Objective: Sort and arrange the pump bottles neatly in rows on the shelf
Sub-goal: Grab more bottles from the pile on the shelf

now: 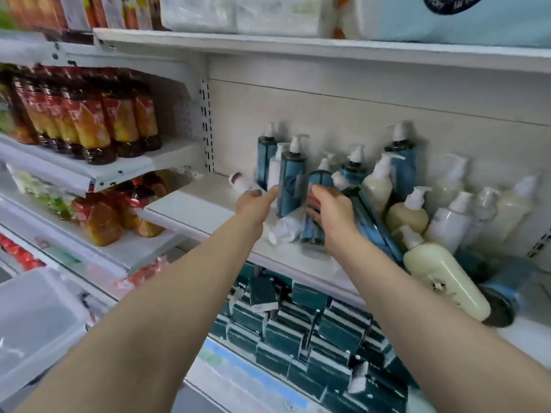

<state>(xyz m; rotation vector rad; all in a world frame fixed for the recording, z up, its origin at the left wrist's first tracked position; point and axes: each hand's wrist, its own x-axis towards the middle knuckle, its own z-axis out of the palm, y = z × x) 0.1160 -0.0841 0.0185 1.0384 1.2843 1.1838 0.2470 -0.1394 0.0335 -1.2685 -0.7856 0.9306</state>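
A: What are the hands doing?

B: The left hand (pixel 255 201) has its fingers stretched out, tips against a tall blue bottle (pixel 290 180) standing on the shelf (pixel 193 213). The right hand (pixel 329 210) curls round a second blue bottle (pixel 314 216) just beside the first.

A: Firmly gripped?

B: Fingers wrap its side; how firmly, I cannot tell.

A: And the rest?

B: A white bottle (pixel 286 228) lies between the wrists. Cream bottles (pixel 407 211) crowd to the right of the right hand, one big cream bottle (pixel 444 278) lying beside that forearm.

White metal shelving (pixel 190 210) w/ pale back panel (pixel 328 108) (shop).
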